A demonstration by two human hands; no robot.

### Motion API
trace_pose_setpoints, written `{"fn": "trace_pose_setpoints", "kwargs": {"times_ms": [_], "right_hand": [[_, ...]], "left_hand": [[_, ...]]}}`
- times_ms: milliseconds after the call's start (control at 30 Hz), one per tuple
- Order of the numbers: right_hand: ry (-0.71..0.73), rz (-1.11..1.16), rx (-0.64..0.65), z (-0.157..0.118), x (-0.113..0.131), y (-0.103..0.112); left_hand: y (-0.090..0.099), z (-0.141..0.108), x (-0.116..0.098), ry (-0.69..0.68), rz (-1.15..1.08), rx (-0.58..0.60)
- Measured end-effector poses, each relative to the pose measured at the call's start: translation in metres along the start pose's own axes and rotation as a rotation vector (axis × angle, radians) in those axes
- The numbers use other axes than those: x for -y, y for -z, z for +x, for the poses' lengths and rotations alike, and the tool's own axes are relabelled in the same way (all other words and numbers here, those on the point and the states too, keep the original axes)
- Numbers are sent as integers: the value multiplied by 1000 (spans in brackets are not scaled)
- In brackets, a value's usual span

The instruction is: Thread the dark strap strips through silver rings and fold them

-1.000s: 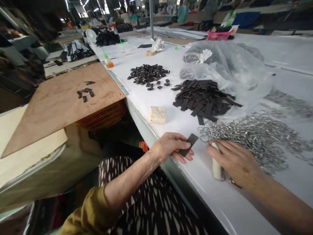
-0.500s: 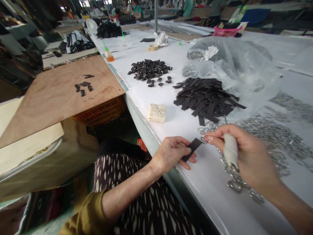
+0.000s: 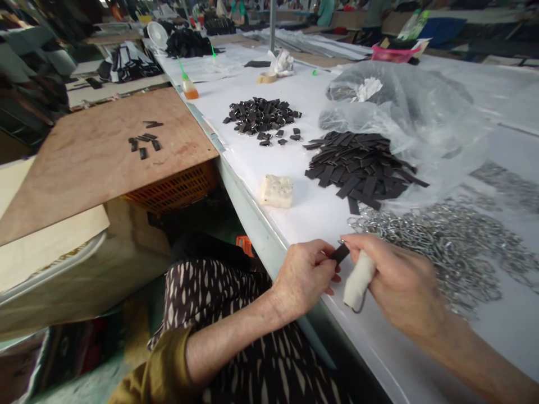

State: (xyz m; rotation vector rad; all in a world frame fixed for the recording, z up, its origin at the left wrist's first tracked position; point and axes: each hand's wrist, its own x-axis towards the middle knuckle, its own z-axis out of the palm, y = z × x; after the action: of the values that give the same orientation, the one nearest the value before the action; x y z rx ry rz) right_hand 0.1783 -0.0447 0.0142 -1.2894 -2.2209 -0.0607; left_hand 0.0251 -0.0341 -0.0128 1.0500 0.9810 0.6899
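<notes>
Near the table's front edge my left hand (image 3: 309, 274) pinches a short black strip (image 3: 340, 254) between thumb and fingers. Opposite it, my right hand (image 3: 396, 275) is closed round the pale wrapped handle (image 3: 359, 280) of a hand tool, whose working end is hidden in the palm. The thumb and forefinger of that hand meet the far end of the strip, where a bit of a metal ring (image 3: 341, 242) shows. Behind the right hand spreads a heap of metal rings (image 3: 446, 241). Beyond lies a pile of black strips (image 3: 357, 165).
A cream-coloured block (image 3: 277, 191) sits left of the strips. Farther back are a heap of black pieces with rings (image 3: 261, 116), a clear plastic bag (image 3: 421, 106), a tape roll (image 3: 266, 78) and a bottle of orange liquid (image 3: 189, 88). A wooden board (image 3: 96, 151) adjoins on the left.
My right hand has moved left and down, bringing the ring to the strip's end; the tool handle has tilted. Rings that trailed under that hand are no longer seen there.
</notes>
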Motion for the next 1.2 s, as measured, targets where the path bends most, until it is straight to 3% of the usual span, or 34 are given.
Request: {"fn": "trace_pose_setpoints", "kwargs": {"times_ms": [167, 367, 467, 667, 867, 967, 1100, 1200], "right_hand": [[-18, -1, -8, 1, 7, 0], [-281, 195, 17, -1, 11, 3], [-329, 260, -5, -3, 11, 3], [-241, 152, 18, -4, 11, 6], [140, -29, -80, -2, 8, 4], [139, -11, -75, -5, 2, -1], [16, 132, -86, -12, -5, -6], [63, 144, -67, -14, -7, -8]], "left_hand": [[2, -5, 1, -34, -75, -29], [4, -12, -1, -34, -241, -47], [5, -14, -1, -46, -290, -33], [1, -15, -6, 8, -366, -61], [0, -15, -11, 18, -448, -51], [2, -13, -11, 7, -480, -72], [7, -11, -12, 10, -481, -57], [11, -8, -14, 2, -480, -32]]}}
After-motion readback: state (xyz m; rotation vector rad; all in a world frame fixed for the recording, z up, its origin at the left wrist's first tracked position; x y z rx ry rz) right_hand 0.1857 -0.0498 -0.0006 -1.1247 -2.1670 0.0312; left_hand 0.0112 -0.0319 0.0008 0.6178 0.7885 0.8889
